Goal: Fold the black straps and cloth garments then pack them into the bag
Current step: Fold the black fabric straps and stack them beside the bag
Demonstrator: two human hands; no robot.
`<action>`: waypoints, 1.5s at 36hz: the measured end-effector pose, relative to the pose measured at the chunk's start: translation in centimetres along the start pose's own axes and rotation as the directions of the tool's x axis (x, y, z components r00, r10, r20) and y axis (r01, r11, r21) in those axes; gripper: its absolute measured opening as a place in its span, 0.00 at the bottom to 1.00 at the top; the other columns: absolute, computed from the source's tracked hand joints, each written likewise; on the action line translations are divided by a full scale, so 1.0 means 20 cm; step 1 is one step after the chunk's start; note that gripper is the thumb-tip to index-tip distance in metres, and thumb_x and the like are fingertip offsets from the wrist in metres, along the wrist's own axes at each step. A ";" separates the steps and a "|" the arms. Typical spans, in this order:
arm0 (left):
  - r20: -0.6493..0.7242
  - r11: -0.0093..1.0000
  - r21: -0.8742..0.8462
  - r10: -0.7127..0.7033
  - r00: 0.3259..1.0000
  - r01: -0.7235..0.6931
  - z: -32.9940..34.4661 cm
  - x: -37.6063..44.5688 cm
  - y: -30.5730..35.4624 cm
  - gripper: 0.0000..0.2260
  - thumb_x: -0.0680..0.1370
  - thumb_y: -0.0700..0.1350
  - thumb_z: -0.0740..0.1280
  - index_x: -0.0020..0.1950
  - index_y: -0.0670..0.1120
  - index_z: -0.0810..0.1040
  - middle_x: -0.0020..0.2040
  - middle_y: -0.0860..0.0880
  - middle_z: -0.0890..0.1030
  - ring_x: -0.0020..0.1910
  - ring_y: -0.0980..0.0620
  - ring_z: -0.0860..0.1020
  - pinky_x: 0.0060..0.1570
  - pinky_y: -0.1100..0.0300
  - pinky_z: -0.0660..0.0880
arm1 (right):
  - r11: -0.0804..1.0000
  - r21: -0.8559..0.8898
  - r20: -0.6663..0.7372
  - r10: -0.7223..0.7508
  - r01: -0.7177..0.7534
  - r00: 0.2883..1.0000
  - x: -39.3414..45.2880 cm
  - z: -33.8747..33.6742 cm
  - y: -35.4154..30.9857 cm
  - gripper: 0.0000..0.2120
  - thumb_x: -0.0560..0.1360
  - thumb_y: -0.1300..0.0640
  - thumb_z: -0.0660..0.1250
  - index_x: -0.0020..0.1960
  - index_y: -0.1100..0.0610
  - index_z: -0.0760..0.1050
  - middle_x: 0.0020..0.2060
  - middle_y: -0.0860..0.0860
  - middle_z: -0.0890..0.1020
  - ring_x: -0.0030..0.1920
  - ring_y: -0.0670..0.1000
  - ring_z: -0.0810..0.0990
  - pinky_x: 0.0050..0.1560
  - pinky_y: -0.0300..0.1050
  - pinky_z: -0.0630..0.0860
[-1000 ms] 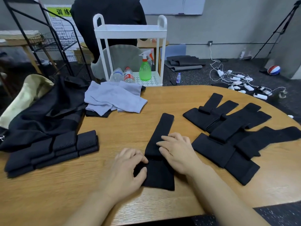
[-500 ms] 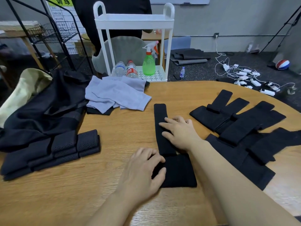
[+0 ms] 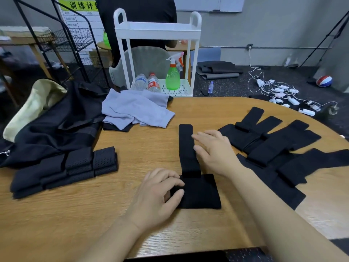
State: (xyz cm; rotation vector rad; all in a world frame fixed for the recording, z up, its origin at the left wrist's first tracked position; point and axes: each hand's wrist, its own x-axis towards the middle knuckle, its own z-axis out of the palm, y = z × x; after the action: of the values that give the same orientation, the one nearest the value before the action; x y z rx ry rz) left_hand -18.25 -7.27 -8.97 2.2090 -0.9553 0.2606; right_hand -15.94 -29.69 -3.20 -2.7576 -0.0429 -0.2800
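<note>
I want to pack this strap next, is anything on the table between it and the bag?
Yes. The folded straps lie on the table between the strap and the bag at the left edge. The grey cloth sits farther back.

Black strap (image 3: 187,148) flat on table, narrow tail pointing away, wide end (image 3: 202,191) nearest.

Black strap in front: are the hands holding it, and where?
Left hand pinches the black strap at its wide end's left edge; right hand rests flat on its narrow part.
</note>
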 end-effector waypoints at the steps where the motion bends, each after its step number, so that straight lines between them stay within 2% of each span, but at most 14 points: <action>1: 0.029 1.000 0.008 0.009 1.000 -0.009 -0.01 -0.01 -0.01 0.11 0.76 0.56 0.66 0.55 0.54 0.82 0.55 0.62 0.77 0.61 0.61 0.71 0.63 0.59 0.64 | 0.999 0.042 -0.048 -0.012 0.015 0.999 -0.05 -0.01 0.01 0.18 0.81 0.52 0.60 0.70 0.50 0.71 0.64 0.46 0.76 0.69 0.47 0.63 0.64 0.47 0.59; 4: 0.185 0.996 0.074 0.027 0.982 -0.041 -0.07 -0.03 -0.03 0.20 0.73 0.60 0.67 0.63 0.57 0.79 0.67 0.64 0.73 0.70 0.64 0.65 0.72 0.57 0.56 | 0.991 0.134 -0.096 -0.010 0.023 0.995 -0.23 -0.03 0.01 0.15 0.77 0.51 0.65 0.63 0.48 0.78 0.50 0.44 0.80 0.60 0.48 0.72 0.59 0.47 0.69; 6: 0.293 0.994 0.102 0.005 0.956 -0.037 -0.10 -0.02 -0.03 0.25 0.73 0.62 0.66 0.69 0.58 0.75 0.72 0.64 0.67 0.73 0.67 0.58 0.75 0.59 0.48 | 0.988 0.152 -0.059 -0.024 0.032 0.998 -0.34 -0.02 0.01 0.17 0.73 0.49 0.63 0.60 0.47 0.80 0.48 0.42 0.81 0.57 0.45 0.74 0.58 0.49 0.72; 9: 0.363 0.989 0.140 -0.015 0.932 -0.039 -0.14 0.03 -0.02 0.27 0.73 0.61 0.65 0.71 0.58 0.72 0.74 0.62 0.64 0.74 0.66 0.56 0.76 0.60 0.46 | 0.993 0.109 0.057 -0.060 0.053 0.997 -0.45 0.01 -0.02 0.23 0.70 0.45 0.62 0.63 0.47 0.78 0.59 0.41 0.79 0.64 0.42 0.70 0.67 0.47 0.67; 12: 0.391 0.965 0.228 0.032 0.920 -0.131 -0.15 0.08 0.00 0.26 0.73 0.58 0.65 0.71 0.55 0.73 0.74 0.59 0.67 0.74 0.61 0.61 0.72 0.64 0.44 | 0.997 0.067 0.208 -0.055 0.042 0.977 -0.50 0.04 -0.02 0.32 0.68 0.39 0.61 0.72 0.46 0.69 0.74 0.42 0.65 0.75 0.42 0.57 0.74 0.41 0.53; 17: 0.358 0.930 0.311 0.077 0.930 -0.197 -0.15 0.11 0.01 0.16 0.71 0.54 0.62 0.55 0.53 0.83 0.56 0.58 0.83 0.58 0.57 0.79 0.63 0.62 0.62 | 0.997 0.022 0.211 -0.080 0.077 0.974 -0.53 0.04 -0.04 0.34 0.68 0.37 0.64 0.72 0.46 0.68 0.73 0.40 0.64 0.73 0.42 0.59 0.71 0.39 0.56; 20: 0.260 0.967 0.246 -0.004 0.966 -0.062 -0.14 0.09 0.03 0.08 0.77 0.53 0.63 0.53 0.58 0.79 0.50 0.61 0.82 0.53 0.61 0.77 0.63 0.60 0.65 | 0.997 0.055 0.155 -0.053 0.045 0.986 -0.54 0.05 -0.05 0.27 0.69 0.44 0.67 0.67 0.46 0.72 0.65 0.39 0.72 0.67 0.42 0.66 0.66 0.38 0.62; 24: 0.161 0.974 0.017 -0.227 0.961 0.227 -0.09 0.05 0.05 0.07 0.78 0.60 0.59 0.52 0.61 0.75 0.38 0.59 0.80 0.44 0.58 0.77 0.53 0.54 0.73 | 0.914 0.373 -0.019 0.179 -0.159 0.984 -0.55 0.12 -0.06 0.17 0.70 0.55 0.73 0.55 0.39 0.78 0.49 0.38 0.78 0.54 0.39 0.74 0.60 0.44 0.73; 29: 0.125 0.907 -0.121 -0.389 0.913 0.403 -0.01 0.08 0.09 0.13 0.78 0.56 0.65 0.62 0.58 0.73 0.49 0.60 0.81 0.49 0.60 0.78 0.51 0.51 0.77 | 0.738 0.604 -0.035 0.400 -0.299 0.916 -0.48 0.18 -0.12 0.09 0.71 0.48 0.72 0.52 0.41 0.79 0.45 0.39 0.84 0.49 0.42 0.81 0.52 0.54 0.78; 34: 0.088 0.812 -0.217 -0.536 0.840 0.541 0.03 0.13 0.11 0.10 0.76 0.52 0.69 0.54 0.57 0.71 0.46 0.59 0.81 0.46 0.58 0.79 0.49 0.49 0.79 | 0.745 0.538 -0.058 0.500 -0.394 0.864 -0.42 0.19 -0.18 0.10 0.73 0.47 0.70 0.54 0.43 0.75 0.44 0.40 0.82 0.47 0.44 0.79 0.49 0.49 0.77; 41: 0.040 0.795 -0.108 -0.596 0.802 0.596 0.05 0.18 0.13 0.25 0.74 0.53 0.71 0.67 0.58 0.64 0.43 0.61 0.78 0.46 0.56 0.79 0.49 0.52 0.78 | 0.753 0.387 -0.009 0.579 -0.531 0.815 -0.36 0.17 -0.20 0.20 0.75 0.48 0.68 0.65 0.42 0.66 0.51 0.40 0.80 0.53 0.48 0.78 0.49 0.46 0.72; 45: 0.027 0.808 -0.032 -0.587 0.809 0.588 0.04 0.18 0.14 0.27 0.75 0.53 0.70 0.70 0.57 0.62 0.41 0.63 0.72 0.47 0.56 0.78 0.49 0.53 0.78 | 0.783 0.325 -0.001 0.560 -0.530 0.828 -0.35 0.17 -0.20 0.23 0.76 0.46 0.67 0.68 0.42 0.65 0.56 0.41 0.80 0.56 0.48 0.78 0.50 0.45 0.72; 49: 0.035 0.838 0.113 -0.540 0.841 0.533 0.04 0.19 0.14 0.23 0.76 0.56 0.68 0.69 0.58 0.66 0.52 0.56 0.79 0.51 0.54 0.78 0.48 0.53 0.78 | 0.805 0.242 0.007 0.556 -0.541 0.831 -0.35 0.17 -0.19 0.27 0.78 0.45 0.66 0.74 0.44 0.60 0.59 0.44 0.79 0.58 0.50 0.78 0.50 0.44 0.72; 54: 0.028 0.846 0.299 -0.469 0.883 0.441 0.04 0.17 0.11 0.22 0.78 0.60 0.64 0.70 0.57 0.70 0.64 0.54 0.66 0.60 0.55 0.71 0.56 0.58 0.73 | 0.866 0.086 -0.073 0.499 -0.493 0.863 -0.35 0.18 -0.21 0.34 0.78 0.42 0.64 0.77 0.49 0.53 0.65 0.48 0.72 0.62 0.50 0.74 0.51 0.44 0.71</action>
State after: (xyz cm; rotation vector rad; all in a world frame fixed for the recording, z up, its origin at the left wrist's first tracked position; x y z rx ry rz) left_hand -17.43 -10.83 -6.97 2.6605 -0.4283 0.0646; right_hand -22.48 -24.52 -6.36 -2.5702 0.6647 -0.2569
